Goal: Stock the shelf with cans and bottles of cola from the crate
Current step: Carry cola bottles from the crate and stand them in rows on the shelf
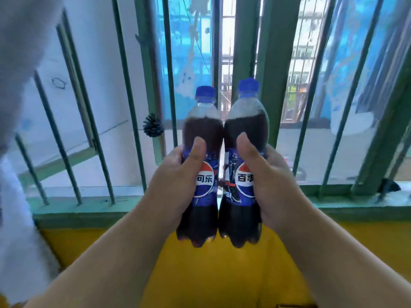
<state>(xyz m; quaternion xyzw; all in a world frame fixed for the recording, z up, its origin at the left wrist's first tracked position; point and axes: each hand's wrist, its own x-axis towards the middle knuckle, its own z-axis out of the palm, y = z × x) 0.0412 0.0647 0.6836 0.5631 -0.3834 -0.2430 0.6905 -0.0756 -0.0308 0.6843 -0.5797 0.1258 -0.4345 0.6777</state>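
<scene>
The left hand (175,174) and right hand (264,176) each wrap a full Pepsi bottle, the left bottle (201,130) touching the right bottle (245,127), held upright before green window bars (131,103). Fingers curl around the labels, thumbs pressed in front. Probably heavy, smooth plastic; mid-body grips suit them.

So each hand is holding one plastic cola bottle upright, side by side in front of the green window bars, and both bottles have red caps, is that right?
Not quite: the head view shows blue caps, not red. The left hand grips the left plastic cola bottle and the right hand grips the right plastic cola bottle, upright, side by side before the green window bars.
</scene>
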